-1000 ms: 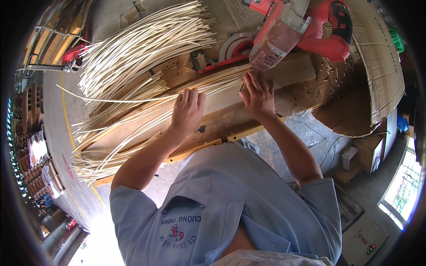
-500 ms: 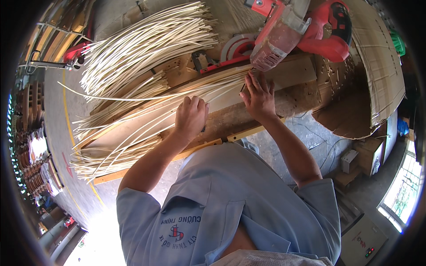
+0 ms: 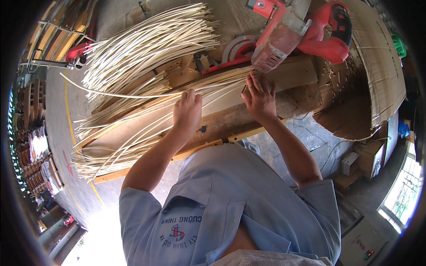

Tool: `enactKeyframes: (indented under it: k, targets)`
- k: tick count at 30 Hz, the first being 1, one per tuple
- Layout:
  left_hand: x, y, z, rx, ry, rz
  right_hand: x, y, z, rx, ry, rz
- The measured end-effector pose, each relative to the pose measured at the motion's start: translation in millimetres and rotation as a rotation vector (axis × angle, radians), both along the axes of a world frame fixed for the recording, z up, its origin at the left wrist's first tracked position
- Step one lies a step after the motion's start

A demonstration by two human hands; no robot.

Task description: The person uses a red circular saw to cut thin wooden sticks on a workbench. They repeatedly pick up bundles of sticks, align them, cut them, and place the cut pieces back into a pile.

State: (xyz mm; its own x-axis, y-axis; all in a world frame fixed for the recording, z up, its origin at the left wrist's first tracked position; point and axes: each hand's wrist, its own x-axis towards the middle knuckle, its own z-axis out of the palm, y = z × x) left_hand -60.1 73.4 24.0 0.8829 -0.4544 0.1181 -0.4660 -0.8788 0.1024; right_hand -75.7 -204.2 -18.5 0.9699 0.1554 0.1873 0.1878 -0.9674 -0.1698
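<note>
- Thin pale rods (image 3: 224, 85) lie lengthwise along a wooden trough (image 3: 290, 73), their right ends gathered beneath the right hand, near the power saw.
- Left hand (image 3: 187, 111): fingers curled in over the rods, gripping at least one; how many it holds is hidden by the knuckles.
- One long rod (image 3: 120, 94) runs out from the left hand toward the left, its far end rising free of the rest.
- Right hand (image 3: 261, 99): laid flat, fingers stretched out and close together, fingertips on the rod ends; it is not wrapped around them.
- A red and grey power saw (image 3: 279, 42) stands just beyond the right fingertips, its red handle to the right.
- A large loose bundle of rods (image 3: 151, 48) lies beyond the trough, with a smaller bundle (image 3: 142, 93) between the two.
- Another bundle (image 3: 117, 158) lies on the near side, left of the left forearm.
- Bent cardboard (image 3: 384, 66) curves around the right end of the bench, with small offcuts (image 3: 339, 73) scattered against it.
</note>
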Motion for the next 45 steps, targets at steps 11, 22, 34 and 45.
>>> enactKeyframes:
  k: [11, 22, 34, 45]
  targets:
    - [2, 0, 1, 0.085, 0.012, -0.036, 0, 1, 3, 0.024, 0.003, -0.006]
    - [5, 13, -6, -0.001, -0.002, -0.141, 0, 2, 6, 0.034, 0.029, -0.012]
    - [3, -10, -7, 0.167, -0.129, -0.096, 1, 1, 5, 0.005, 0.039, -0.010]
    - [15, -5, -3, 0.031, -0.025, -0.247, -1, 3, 7, -0.006, 0.081, -0.028]
